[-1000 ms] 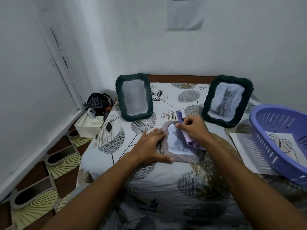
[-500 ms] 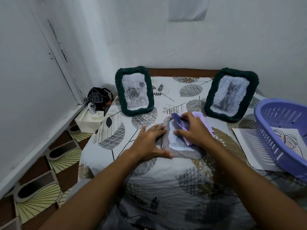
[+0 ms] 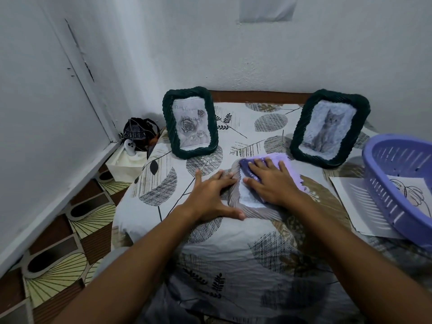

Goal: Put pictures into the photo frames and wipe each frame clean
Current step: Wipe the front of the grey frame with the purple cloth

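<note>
Head view: your left hand [image 3: 211, 197] lies flat, fingers spread, bracing the left edge of the grey rope-rimmed photo frame [image 3: 236, 195] lying face-up on the leaf-print bedsheet [image 3: 233, 253]. Your right hand [image 3: 272, 182], fingers straight, presses a lilac cloth [image 3: 291, 167] onto the frame's glass.

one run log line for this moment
step: wiping grey frame | left hand: flat, steadying frame edge | right hand: flat, pressing purple cloth on frame | done: two green frames upright

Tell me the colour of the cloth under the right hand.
Light purple cloth, pressed flat by the right hand; head view shows it.
</note>
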### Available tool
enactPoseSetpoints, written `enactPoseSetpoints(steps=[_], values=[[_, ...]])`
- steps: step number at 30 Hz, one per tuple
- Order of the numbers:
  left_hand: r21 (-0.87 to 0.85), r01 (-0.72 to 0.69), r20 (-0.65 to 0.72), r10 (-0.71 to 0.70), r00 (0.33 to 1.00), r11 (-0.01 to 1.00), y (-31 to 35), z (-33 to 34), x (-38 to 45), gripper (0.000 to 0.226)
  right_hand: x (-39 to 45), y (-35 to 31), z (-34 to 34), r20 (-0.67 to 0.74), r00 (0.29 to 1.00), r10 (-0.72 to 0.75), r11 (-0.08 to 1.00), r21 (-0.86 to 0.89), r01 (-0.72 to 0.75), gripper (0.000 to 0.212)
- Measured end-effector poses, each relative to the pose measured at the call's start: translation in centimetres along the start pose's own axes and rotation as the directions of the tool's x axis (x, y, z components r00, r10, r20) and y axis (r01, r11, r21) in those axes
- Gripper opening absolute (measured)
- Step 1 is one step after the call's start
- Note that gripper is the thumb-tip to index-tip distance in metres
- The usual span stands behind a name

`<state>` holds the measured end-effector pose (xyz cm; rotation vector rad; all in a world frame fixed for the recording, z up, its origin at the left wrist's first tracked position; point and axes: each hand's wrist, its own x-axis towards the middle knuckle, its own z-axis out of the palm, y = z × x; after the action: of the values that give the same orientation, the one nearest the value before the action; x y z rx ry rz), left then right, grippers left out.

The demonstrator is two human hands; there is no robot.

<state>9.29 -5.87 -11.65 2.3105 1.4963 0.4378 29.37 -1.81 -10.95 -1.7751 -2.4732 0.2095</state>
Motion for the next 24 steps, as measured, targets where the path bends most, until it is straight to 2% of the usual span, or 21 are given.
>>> enactPoseSetpoints(steps=[5, 11, 17, 21, 24], values=[[-0.038, -0.006, 0.002, 0.006, 1.0, 0.999, 0.0, 0.0, -0.1, 0.105, -0.1, -0.3, 0.4, 0.009, 1.0, 0.005, 0.998, -0.06, -0.004, 0.07], [-0.022, 0.018, 0.0, -0.018, 1.0, 1.0, 0.0, 0.1, -0.1, 0.107, -2.1, -0.5, 0.3, 0.019, 1.0, -0.021, 0.998, -0.056, 0.022, 0.077], [-0.02, 0.009, 0.008, -0.009, 1.0, 1.0, -0.4, 0.2, 0.0, 0.106, -2.2, -0.5, 0.3, 0.006, 0.998, 0.058, 0.991, -0.12, -0.056, 0.103], [-0.026, -0.002, 0.006, 0.002, 1.0, 1.0, -0.3, 0.2, 0.0, 0.105, -0.5, -1.3, 0.3, 0.036, 0.993, 0.113, 0.99, -0.087, -0.109, 0.088], [-0.025, 0.002, 0.002, -0.002, 1.0, 1.0, -0.4, 0.3, 0.0, 0.107, -0.8, -1.7, 0.3, 0.038, 0.996, 0.084, 0.994, -0.069, -0.081, 0.085]])
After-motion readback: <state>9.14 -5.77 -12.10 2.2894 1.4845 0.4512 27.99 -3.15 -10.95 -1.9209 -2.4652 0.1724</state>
